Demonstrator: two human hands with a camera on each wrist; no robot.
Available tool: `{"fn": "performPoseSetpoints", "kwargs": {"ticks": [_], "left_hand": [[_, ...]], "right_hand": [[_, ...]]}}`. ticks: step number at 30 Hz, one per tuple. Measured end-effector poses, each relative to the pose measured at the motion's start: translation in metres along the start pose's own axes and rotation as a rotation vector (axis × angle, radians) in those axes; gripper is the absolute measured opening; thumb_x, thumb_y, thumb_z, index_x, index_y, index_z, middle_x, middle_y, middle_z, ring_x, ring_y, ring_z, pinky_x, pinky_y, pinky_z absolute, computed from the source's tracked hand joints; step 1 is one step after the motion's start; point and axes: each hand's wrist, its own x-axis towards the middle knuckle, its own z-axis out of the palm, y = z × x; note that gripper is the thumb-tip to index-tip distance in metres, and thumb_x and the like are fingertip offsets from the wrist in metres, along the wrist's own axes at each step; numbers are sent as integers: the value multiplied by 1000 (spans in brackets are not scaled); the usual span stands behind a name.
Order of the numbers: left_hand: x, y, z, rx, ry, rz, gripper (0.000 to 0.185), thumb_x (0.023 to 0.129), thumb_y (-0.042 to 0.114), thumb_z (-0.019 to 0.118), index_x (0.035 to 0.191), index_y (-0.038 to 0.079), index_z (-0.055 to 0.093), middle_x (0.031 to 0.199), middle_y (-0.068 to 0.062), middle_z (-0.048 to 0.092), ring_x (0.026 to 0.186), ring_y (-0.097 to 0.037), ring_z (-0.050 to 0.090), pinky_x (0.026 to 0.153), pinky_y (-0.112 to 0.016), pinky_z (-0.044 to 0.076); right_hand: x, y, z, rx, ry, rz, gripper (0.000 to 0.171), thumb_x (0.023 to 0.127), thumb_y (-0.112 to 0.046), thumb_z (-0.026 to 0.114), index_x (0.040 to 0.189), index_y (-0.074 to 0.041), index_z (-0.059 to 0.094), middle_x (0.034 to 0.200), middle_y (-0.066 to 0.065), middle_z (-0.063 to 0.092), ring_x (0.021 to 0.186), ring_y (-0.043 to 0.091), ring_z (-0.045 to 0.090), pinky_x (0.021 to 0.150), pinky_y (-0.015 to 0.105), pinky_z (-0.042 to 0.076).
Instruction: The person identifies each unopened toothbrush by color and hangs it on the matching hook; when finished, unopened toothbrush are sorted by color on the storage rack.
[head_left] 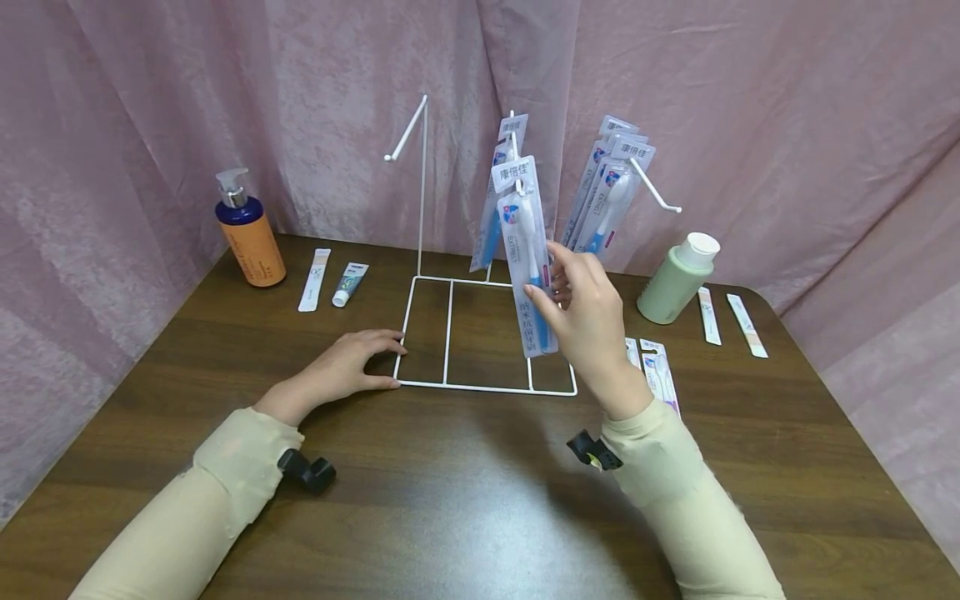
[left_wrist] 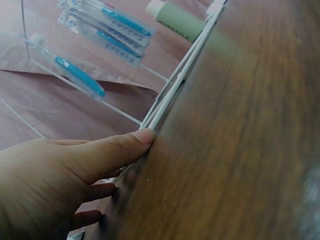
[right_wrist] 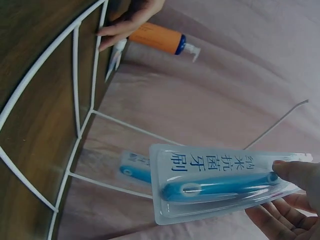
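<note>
A white wire display rack (head_left: 487, 387) stands on the table, with three hooks on uprights. My right hand (head_left: 592, 312) pinches a blue-handled toothbrush in a clear blister pack (head_left: 525, 267) between thumb and fingers. The pack hangs upright, its top hole right at the tip of the middle hook. Behind it another packaged toothbrush (head_left: 489, 237) hangs on that hook. Several more toothbrush packs (head_left: 609, 192) hang from the right hook, while the left hook (head_left: 407, 129) is bare. My left hand (head_left: 337, 367) rests at the base's front-left corner, thumb (left_wrist: 142, 136) touching the wire, fingers spread along the side.
An orange pump bottle (head_left: 255, 246), a sachet (head_left: 314, 281) and a small tube (head_left: 349, 285) are at the left. A green bottle (head_left: 670, 283) and two sachets (head_left: 747, 326) lie to the right. More packs (head_left: 660, 375) lie beside my right wrist. Pink curtain (head_left: 337, 125) hangs behind.
</note>
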Motion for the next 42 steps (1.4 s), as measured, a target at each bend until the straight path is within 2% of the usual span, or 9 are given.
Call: {"fn": "performPoseSetpoints", "kwargs": {"ticks": [8,20,35,42], "left_hand": [[0,0,-1,2,2,0,48,81,32,76,122,9,64,142,-16,51,132,-37,47,108,-57,35],[1,1,-1,2,7,-1,48,81,32,76,121,9,64,142,-16,51,132,-36,47,108,-57,35],[-1,5,-1,-11,11,-5,48,81,31,77,121,8,64,141,-16,52,132,-36,47,108,-56,35],[0,2,-1,-6,7,0,48,81,32,77,121,9,64,141,-16,52,132,-36,47,109,-56,35]], "right_hand": [[7,7,20,39,52,27,48,83,-13,75,125,2,58,94,18,59,83,25,63,72,29,59],[23,16,49,54,98,92,48,86,-15,72,128,3,56,96,20,58,87,27,61,77,30,59],[41,26,71,55,116,127,51,87,-20,71,129,3,55,97,20,59,88,30,59,79,37,54],[50,34,80,85,118,151,50,87,-20,71,130,2,55,97,20,60,90,31,60,81,34,54]]}}
